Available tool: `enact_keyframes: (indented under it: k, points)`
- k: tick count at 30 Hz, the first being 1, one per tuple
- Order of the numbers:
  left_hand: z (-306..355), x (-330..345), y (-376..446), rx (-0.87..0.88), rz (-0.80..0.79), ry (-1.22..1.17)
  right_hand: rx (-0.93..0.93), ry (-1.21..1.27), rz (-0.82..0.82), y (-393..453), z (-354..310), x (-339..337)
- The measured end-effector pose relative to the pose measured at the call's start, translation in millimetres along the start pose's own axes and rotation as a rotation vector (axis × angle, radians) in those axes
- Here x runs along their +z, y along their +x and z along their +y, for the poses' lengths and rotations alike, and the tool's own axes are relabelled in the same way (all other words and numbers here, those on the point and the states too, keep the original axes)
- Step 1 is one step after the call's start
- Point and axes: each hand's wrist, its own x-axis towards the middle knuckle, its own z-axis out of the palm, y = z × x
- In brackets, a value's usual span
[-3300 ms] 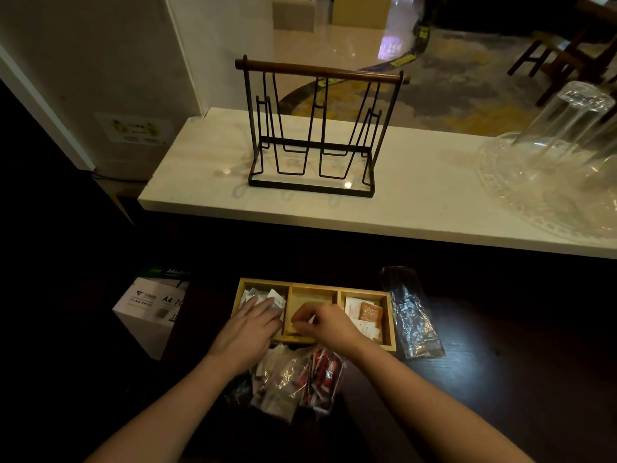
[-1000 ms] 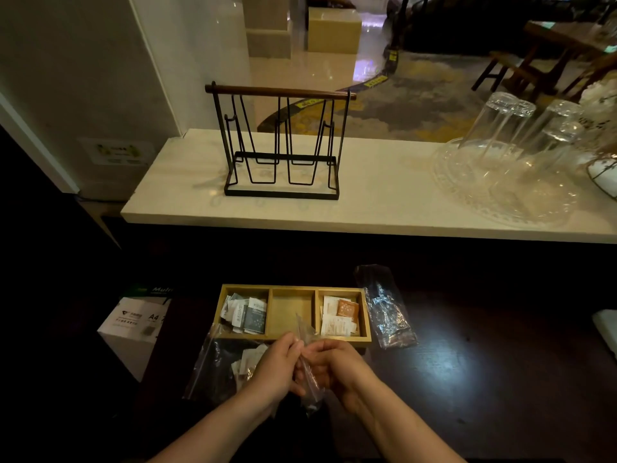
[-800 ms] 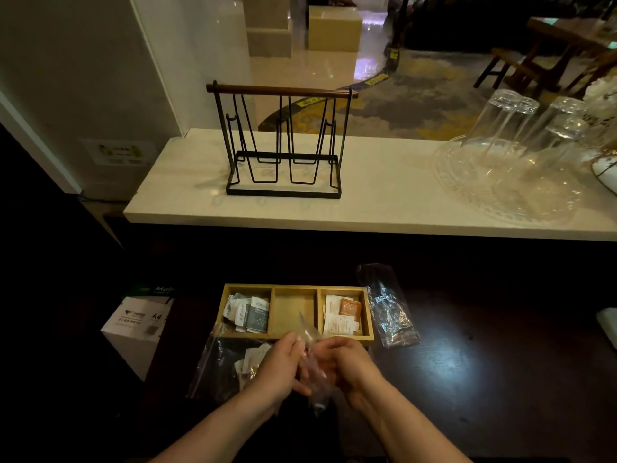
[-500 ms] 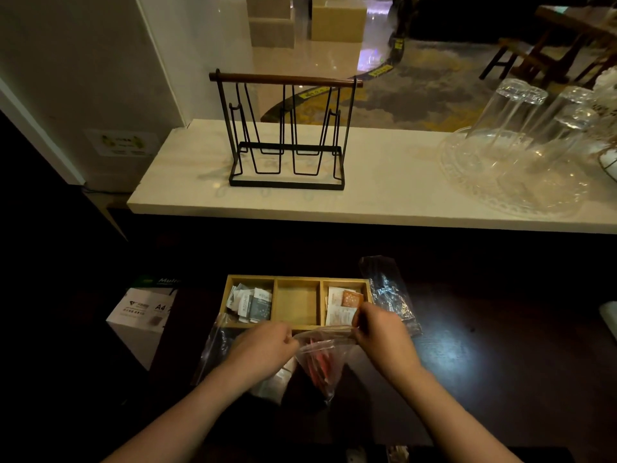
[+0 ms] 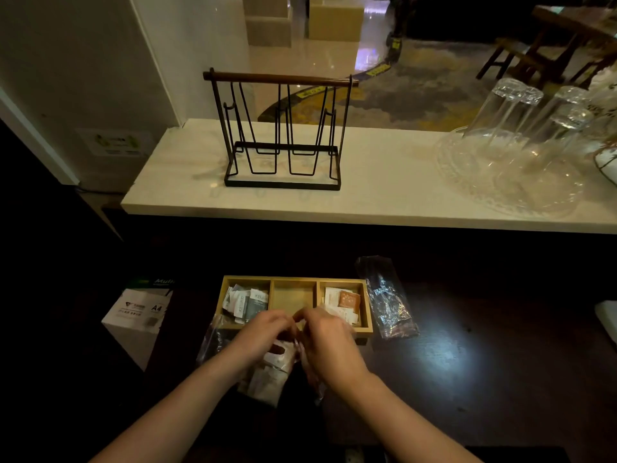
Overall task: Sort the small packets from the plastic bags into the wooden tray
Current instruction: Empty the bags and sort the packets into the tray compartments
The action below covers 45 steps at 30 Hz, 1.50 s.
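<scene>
We see both hands meeting just in front of the wooden tray (image 5: 365,307), which sits on the dark surface (image 5: 467,362). The left hand (image 5: 263,332) and the right hand (image 5: 329,340) have their fingertips pinched together on a clear plastic bag (image 5: 312,379) that hangs crumpled between and below them; what it holds is too blurred for us to tell. Under the left hand lies a second plastic bag (image 5: 267,379) with pale packets showing through it. The tray has three compartments: the left one holds a heap of white and grey packets (image 5: 247,302), the middle one shows only bare wood, and the right one holds white packets with an orange packet (image 5: 349,299) on top. Just beside the tray's right end lies an emptied, crinkled clear bag (image 5: 387,299). On the pale counter ledge (image 5: 384,195) behind stand a black wire rack (image 5: 280,135) and upturned glasses (image 5: 510,128) on a clear tray. A box of A4 paper (image 5: 137,315) sits to the left.
</scene>
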Motion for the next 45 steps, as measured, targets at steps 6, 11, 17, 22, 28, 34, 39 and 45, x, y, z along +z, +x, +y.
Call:
enact_keyframes:
  k: [6,11,17,22,28,34,39,45]
  points:
    - [-35.2,-7.9,2.2,-0.317,0.016,-0.36,-0.131,0.196,0.022,18.5,-22.4,-41.9]
    - [-39.4,-9.6,-1.0,-0.314,-0.08,-0.77,-0.129,0.332,0.072,45.7,-31.0,-71.0]
    - [-33.8,-36.8,7.7,-0.07,0.427,-0.412,-0.078,-0.099,0.023,71.0,-1.4,-65.4]
    - [-32.9,-59.0,11.4,0.091,0.676,-0.122,-0.013,-0.061,0.026,83.0,18.4,-35.2]
    - [-39.8,-73.1,17.5,0.153,0.835,0.208,0.107,0.177,-0.054,95.0,45.1,-8.6]
    - [-33.4,-74.5,26.1,0.223,0.811,0.264,0.19,0.324,-0.085,93.2,62.1,9.7]
    - [-29.0,-74.2,32.1,0.257,0.751,0.247,0.278,0.458,-0.091,92.1,69.2,16.4]
    - [-1.8,-69.4,29.6,0.393,0.722,0.296,0.383,0.593,-0.121,90.3,79.4,24.0]
